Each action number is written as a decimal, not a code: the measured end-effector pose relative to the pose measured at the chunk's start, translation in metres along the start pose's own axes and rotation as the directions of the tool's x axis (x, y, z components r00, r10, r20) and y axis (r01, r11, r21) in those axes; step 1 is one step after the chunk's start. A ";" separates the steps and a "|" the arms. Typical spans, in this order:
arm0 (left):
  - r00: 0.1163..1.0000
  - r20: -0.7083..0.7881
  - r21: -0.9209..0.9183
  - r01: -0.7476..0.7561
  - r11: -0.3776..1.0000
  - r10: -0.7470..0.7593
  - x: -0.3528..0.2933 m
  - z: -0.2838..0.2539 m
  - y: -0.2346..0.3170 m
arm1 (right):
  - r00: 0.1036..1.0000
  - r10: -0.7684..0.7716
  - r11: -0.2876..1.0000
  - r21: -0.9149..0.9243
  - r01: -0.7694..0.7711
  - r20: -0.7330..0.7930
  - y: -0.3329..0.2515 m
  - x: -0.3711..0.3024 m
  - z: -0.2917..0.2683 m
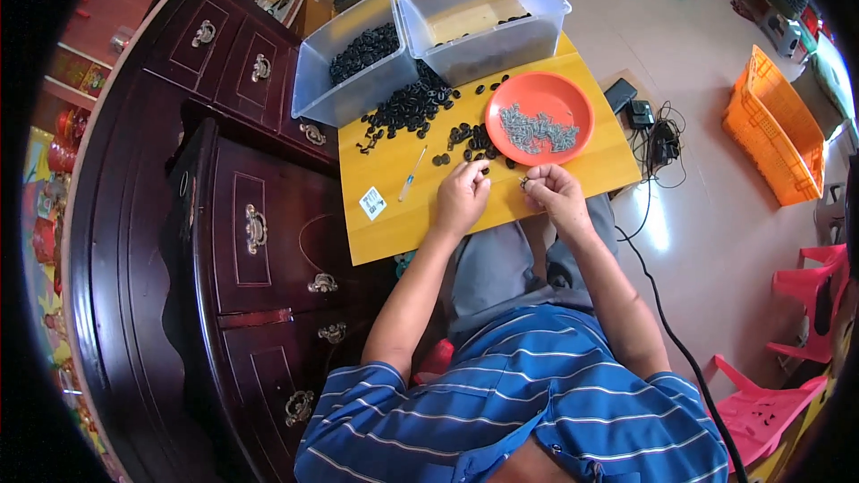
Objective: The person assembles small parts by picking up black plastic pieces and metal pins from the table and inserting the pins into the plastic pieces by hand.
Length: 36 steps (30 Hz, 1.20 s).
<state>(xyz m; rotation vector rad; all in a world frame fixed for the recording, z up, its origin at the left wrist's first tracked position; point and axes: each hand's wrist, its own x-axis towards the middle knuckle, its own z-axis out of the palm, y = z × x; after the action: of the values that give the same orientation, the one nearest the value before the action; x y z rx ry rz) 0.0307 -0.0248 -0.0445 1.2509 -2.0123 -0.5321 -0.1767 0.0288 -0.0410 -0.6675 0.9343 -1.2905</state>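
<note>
Over the near part of the yellow table (385,228), my left hand (463,199) is closed, with a small black oval part (485,171) at its fingertips. A short distance to the right, my right hand (558,199) pinches something tiny and dark, too small to name. Just beyond both hands stands a red-orange round dish (582,116) with many small silvery metal pieces (537,131) in it. Loose black oval parts (470,136) lie beside the dish, and a larger heap of black parts (407,111) spreads farther left.
Two clear plastic bins (353,94) (483,45) stand at the table's far edge, one holding many black parts. A thin pen-like tool (409,181) and a white label (372,203) lie left. Dark drawers (259,233) flank the table; an orange basket (774,125) and cables (664,139) are right.
</note>
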 end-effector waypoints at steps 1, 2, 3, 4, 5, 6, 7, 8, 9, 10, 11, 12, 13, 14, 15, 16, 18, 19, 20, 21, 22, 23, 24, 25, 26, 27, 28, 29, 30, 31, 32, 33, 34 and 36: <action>1.000 0.012 -0.013 0.011 1.000 -0.011 -0.001 0.001 0.000 | 1.000 -0.005 0.999 -0.033 0.005 -0.017 0.000 -0.002 0.000; 1.000 0.022 -0.024 0.021 0.999 -0.020 -0.001 0.001 0.001 | 0.999 -0.014 0.998 -0.067 0.012 -0.032 0.001 -0.003 0.000; 1.000 0.026 -0.023 0.017 1.000 -0.017 0.000 0.001 0.003 | 0.999 -0.016 0.998 -0.063 0.014 -0.036 0.000 -0.003 0.000; 0.999 0.034 -0.032 0.021 0.999 -0.020 -0.001 0.001 0.003 | 0.999 -0.003 0.998 -0.057 0.001 -0.045 0.002 -0.003 -0.001; 0.999 0.039 -0.041 0.022 0.999 -0.021 0.000 0.001 0.003 | 0.999 0.007 0.999 -0.051 -0.010 -0.054 0.002 -0.004 -0.001; 0.999 0.041 -0.038 0.019 0.999 -0.017 0.001 0.000 0.004 | 0.999 0.004 0.999 -0.047 -0.007 -0.054 0.002 -0.003 -0.002; 0.999 0.037 -0.016 0.029 0.999 -0.028 0.000 0.000 0.003 | 0.999 0.000 0.998 -0.057 -0.002 -0.036 0.004 -0.003 -0.003; 0.999 0.030 0.006 0.036 0.999 -0.036 0.001 0.000 0.003 | 1.000 -0.008 0.998 -0.067 0.007 -0.018 0.005 -0.002 -0.004; 0.999 0.028 0.008 0.027 1.000 -0.027 0.002 -0.001 0.003 | 1.000 -0.017 0.998 -0.065 0.016 -0.017 0.005 -0.002 -0.005; 0.999 0.037 0.049 0.008 0.999 -0.010 0.004 -0.002 0.004 | 1.000 -0.028 0.998 -0.064 0.027 -0.013 0.006 -0.003 -0.004; 0.999 0.045 0.091 -0.013 0.996 0.009 0.005 -0.003 0.006 | 0.999 -0.041 0.997 -0.064 0.041 -0.009 0.007 -0.003 -0.004; 0.999 0.048 0.096 -0.009 0.995 0.004 0.004 -0.002 0.010 | 0.999 -0.030 0.998 -0.049 0.029 -0.022 0.010 -0.003 -0.005; 0.998 0.052 0.132 -0.033 0.991 0.027 0.007 -0.002 0.013 | 0.998 -0.055 0.998 -0.045 0.054 -0.026 0.010 -0.003 -0.007; 0.997 0.066 0.145 -0.038 0.989 0.028 0.006 -0.003 0.012 | 0.998 -0.054 0.997 -0.055 0.053 -0.019 0.010 -0.005 -0.006; 0.996 0.080 0.158 -0.042 0.987 0.030 0.006 -0.005 0.010 | 0.998 -0.053 0.997 -0.065 0.053 -0.012 0.010 -0.005 -0.004; 0.996 0.076 0.156 -0.065 0.986 0.054 0.007 -0.005 0.014 | 0.999 -0.049 0.998 -0.046 0.049 -0.018 0.011 -0.006 -0.006; 0.992 0.095 0.258 -0.101 0.961 0.079 0.007 -0.007 0.020 | 0.998 -0.050 0.998 -0.048 0.049 -0.023 0.014 -0.005 -0.009; 0.992 0.086 0.262 -0.117 0.958 0.097 0.005 -0.009 0.022 | 0.999 -0.051 0.998 -0.033 0.051 -0.018 0.015 -0.005 -0.008; 0.991 0.102 0.297 -0.108 0.949 0.081 0.003 -0.009 0.023 | 0.999 -0.047 0.999 -0.022 0.047 -0.009 0.015 -0.005 -0.008; 0.991 0.118 0.331 -0.098 0.939 0.061 0.002 -0.008 0.024 | 0.998 -0.063 0.998 -0.022 0.063 -0.008 0.016 -0.005 -0.010; 0.990 0.120 0.321 -0.103 0.941 0.067 0.000 -0.009 0.026 | 0.998 -0.060 0.998 -0.009 0.060 -0.004 0.015 -0.005 -0.008; 0.990 0.116 0.323 -0.112 0.940 0.078 -0.002 -0.008 0.026 | 0.999 -0.054 0.999 0.004 0.054 0.001 0.013 -0.006 -0.008; 0.993 0.081 0.278 -0.107 0.955 0.088 -0.003 -0.007 0.027 | 0.999 -0.046 0.999 -0.001 0.046 -0.009 0.012 -0.006 -0.008; 0.995 0.045 0.232 -0.102 0.967 0.094 -0.005 -0.006 0.026 | 0.998 -0.055 0.998 -0.002 0.055 -0.008 0.013 -0.006 -0.009; 0.991 0.014 0.198 -0.136 0.971 0.136 -0.006 -0.005 0.024 | 0.999 -0.053 0.999 -0.009 0.053 0.004 0.014 -0.005 -0.010; 0.990 0.013 0.198 -0.141 0.970 0.141 -0.008 -0.005 0.022 | 0.999 -0.050 0.999 -0.016 0.050 0.015 0.015 -0.005 -0.012; 0.993 -0.002 0.116 -0.115 0.987 0.116 -0.009 -0.005 0.022 | 0.999 -0.052 0.998 -0.017 0.052 0.014 0.014 -0.005 -0.012; 0.996 -0.015 0.032 -0.088 0.996 0.088 -0.011 -0.006 0.021 | 0.999 -0.051 0.998 -0.021 0.051 0.010 0.014 -0.006 -0.011; 0.996 -0.015 0.031 -0.087 0.996 0.088 -0.012 -0.006 0.021 | 0.999 -0.048 0.999 -0.025 0.048 0.005 0.014 -0.007 -0.011; 1.000 -0.011 -0.089 -0.012 0.996 0.011 -0.013 -0.007 0.025 | 0.999 -0.047 0.999 -0.026 0.047 0.003 0.015 -0.008 -0.011; 0.998 0.003 -0.207 0.065 0.976 -0.066 -0.014 -0.008 0.029 | 0.998 -0.052 0.999 -0.005 0.052 0.016 0.016 -0.009 -0.010; 0.998 0.006 -0.209 0.068 0.975 -0.069 -0.017 -0.008 0.033 | 0.998 -0.057 0.998 0.016 0.056 0.030 0.017 -0.010 -0.010; 0.987 0.041 -0.316 0.159 0.935 -0.154 -0.017 -0.011 0.039 | 0.998 -0.054 0.998 0.016 0.054 0.027 0.016 -0.012 -0.008; 0.967 0.090 -0.417 0.254 0.873 -0.238 -0.018 -0.013 0.045 | 0.999 -0.035 0.999 0.016 0.035 0.023 0.015 -0.015 -0.006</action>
<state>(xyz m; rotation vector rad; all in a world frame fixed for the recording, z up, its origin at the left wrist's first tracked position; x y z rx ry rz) 0.0179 0.0117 -0.0128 1.2281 -1.6455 -1.0629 -0.1751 0.0468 -0.0534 -0.6879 0.8968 -1.3172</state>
